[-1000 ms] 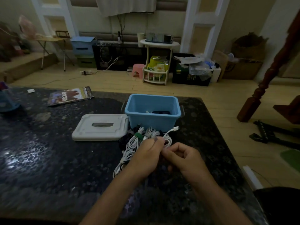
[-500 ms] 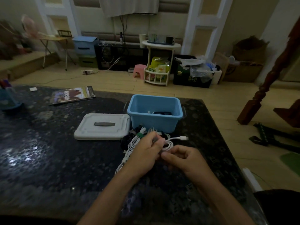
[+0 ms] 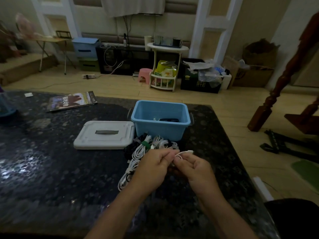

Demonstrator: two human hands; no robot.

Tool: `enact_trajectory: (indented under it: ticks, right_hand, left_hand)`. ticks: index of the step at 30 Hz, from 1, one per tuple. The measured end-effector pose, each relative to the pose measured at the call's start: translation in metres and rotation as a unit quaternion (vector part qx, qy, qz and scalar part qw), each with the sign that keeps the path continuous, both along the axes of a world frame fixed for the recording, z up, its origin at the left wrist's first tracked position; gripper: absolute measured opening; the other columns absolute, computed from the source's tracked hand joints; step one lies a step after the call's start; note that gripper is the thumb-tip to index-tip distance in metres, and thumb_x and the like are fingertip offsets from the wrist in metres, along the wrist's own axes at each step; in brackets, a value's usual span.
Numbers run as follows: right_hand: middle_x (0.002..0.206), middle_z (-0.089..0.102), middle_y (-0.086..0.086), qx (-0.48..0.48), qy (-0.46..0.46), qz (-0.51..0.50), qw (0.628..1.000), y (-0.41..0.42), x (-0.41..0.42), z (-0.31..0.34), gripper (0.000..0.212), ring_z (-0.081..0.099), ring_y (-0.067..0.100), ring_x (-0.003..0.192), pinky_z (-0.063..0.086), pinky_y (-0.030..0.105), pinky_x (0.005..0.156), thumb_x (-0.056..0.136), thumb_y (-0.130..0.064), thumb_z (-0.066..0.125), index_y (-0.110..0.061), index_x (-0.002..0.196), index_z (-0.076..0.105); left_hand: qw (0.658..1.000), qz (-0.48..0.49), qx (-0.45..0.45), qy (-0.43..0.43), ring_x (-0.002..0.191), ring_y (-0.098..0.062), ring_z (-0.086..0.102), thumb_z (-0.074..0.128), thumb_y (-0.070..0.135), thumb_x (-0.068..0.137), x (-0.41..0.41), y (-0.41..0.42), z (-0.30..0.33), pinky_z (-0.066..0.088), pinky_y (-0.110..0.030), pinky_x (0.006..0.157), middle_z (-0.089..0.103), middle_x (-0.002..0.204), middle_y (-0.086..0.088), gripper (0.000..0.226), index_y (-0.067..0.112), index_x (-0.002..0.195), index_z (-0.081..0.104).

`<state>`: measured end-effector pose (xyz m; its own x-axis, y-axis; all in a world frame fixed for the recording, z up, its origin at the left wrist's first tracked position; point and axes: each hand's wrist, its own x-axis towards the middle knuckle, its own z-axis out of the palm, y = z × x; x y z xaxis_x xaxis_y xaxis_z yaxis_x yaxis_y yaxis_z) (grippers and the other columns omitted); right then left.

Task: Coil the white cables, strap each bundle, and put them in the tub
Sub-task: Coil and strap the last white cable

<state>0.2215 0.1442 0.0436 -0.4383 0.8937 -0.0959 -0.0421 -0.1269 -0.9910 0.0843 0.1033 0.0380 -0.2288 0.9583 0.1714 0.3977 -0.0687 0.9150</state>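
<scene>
A blue tub (image 3: 161,130) stands open on the dark stone table, with a dark item and a bit of white cable inside. In front of it lies a pile of white cables (image 3: 139,150), some coiled, one wrapped with a green strap (image 3: 145,144), mixed with black cable. My left hand (image 3: 151,168) and my right hand (image 3: 193,168) meet just in front of the pile. Both pinch one white cable (image 3: 183,153), whose plug end sticks out to the right above my right thumb.
The tub's white lid (image 3: 105,135) lies flat to its left. A magazine (image 3: 71,101) rests at the table's far left, a blue object (image 3: 6,107) at the left edge. The table's right edge runs close beside my right arm.
The view has shifted slightly. My hands have drawn the white cable's plug end further out to the right of the pile, and my right hand has turned palm-up under it.
</scene>
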Motion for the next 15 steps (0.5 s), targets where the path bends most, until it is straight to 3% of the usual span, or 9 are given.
enact_trajectory:
  ticks: [2,4,7,12,15]
  right_hand:
    - [0.091,0.078,0.009,-0.002,0.008,-0.007,1.0,0.0001,-0.0002,0.0003,0.014,0.075,0.021,0.087,0.058,0.023,0.073,0.093,-0.006,0.065,-0.007,0.106,0.071]
    - [0.089,0.078,0.009,-0.007,0.008,-0.018,1.0,0.0001,-0.0004,0.0011,0.015,0.076,0.021,0.084,0.058,0.022,0.07,0.092,-0.007,0.067,-0.006,0.107,0.068]
    - [0.09,0.078,0.007,-0.009,0.015,-0.017,1.0,-0.0023,-0.0021,0.0012,0.013,0.076,0.02,0.085,0.057,0.02,0.068,0.092,-0.008,0.067,-0.006,0.106,0.068]
    - [0.098,0.078,0.008,-0.024,0.048,0.002,0.999,-0.0021,-0.0047,-0.0012,0.018,0.075,0.02,0.095,0.057,0.021,0.075,0.095,-0.005,0.062,-0.007,0.111,0.069]
    - [0.103,0.077,0.01,-0.045,0.072,0.011,0.996,-0.0009,-0.0057,-0.0011,0.022,0.074,0.023,0.099,0.059,0.025,0.08,0.094,-0.004,0.061,-0.009,0.115,0.068]
  left_hand:
    - [1.0,0.009,0.004,0.01,0.095,0.002,0.066,0.055,0.02,0.099,0.0003,-0.0006,-0.0009,0.053,-0.031,0.091,0.073,0.099,0.017,0.031,0.031,0.126,0.067]
    - [0.999,0.028,-0.005,-0.023,0.079,-0.008,0.067,0.057,0.022,0.097,-0.0003,-0.0011,-0.0013,0.056,-0.038,0.08,0.072,0.082,0.009,0.029,0.038,0.121,0.059]
    - [0.995,0.046,-0.024,-0.09,0.072,-0.015,0.068,0.061,0.019,0.097,-0.0018,-0.0023,-0.0022,0.056,-0.044,0.077,0.074,0.078,0.005,0.017,0.028,0.102,0.046]
    - [0.993,0.064,-0.019,-0.098,0.061,-0.005,0.064,0.067,0.018,0.093,-0.0006,-0.0037,0.0001,0.047,-0.029,0.063,0.073,0.071,0.001,0.013,0.014,0.094,0.054]
    - [0.989,0.063,-0.021,-0.13,0.06,-0.01,0.066,0.069,0.014,0.091,0.0003,-0.0032,0.0033,0.051,-0.031,0.062,0.072,0.068,-0.006,0.015,0.007,0.093,0.056]
